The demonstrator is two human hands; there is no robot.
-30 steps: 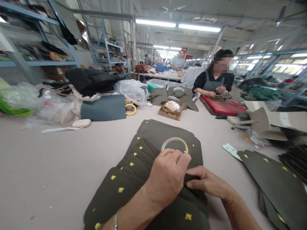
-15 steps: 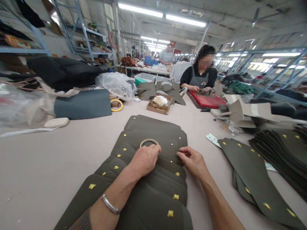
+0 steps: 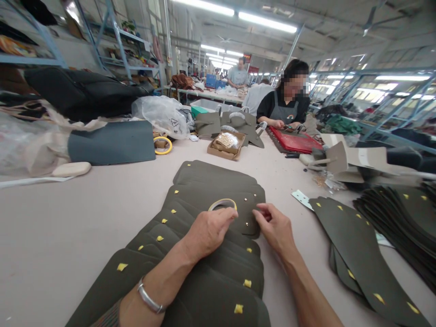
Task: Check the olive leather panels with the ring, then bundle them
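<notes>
My left hand (image 3: 210,231) is closed on a roll of yellow tape (image 3: 223,202), held over a fanned pile of dark olive panels (image 3: 218,179). The roll's lower part is hidden behind the fingers. My right hand (image 3: 275,227) is beside the pile's right edge, its thumb and forefinger slightly apart; I see nothing between them. Small shiny metal studs (image 3: 245,200) dot the panel between the hands. Yellow tape pieces (image 3: 247,283) stick to both sides of the panels below.
More taped olive panels (image 3: 354,245) lie at the right, beside a thick stack (image 3: 402,222). A cardboard box of gold-coloured pieces (image 3: 226,144) stands ahead, with another yellow tape roll (image 3: 162,145) left of it. Across the table, a person (image 3: 285,109) handles a red item (image 3: 294,138).
My left hand has moved right with the tape roll, closer to my right hand. My right hand has risen slightly, and its thumb and forefinger remain near the panel edge.
</notes>
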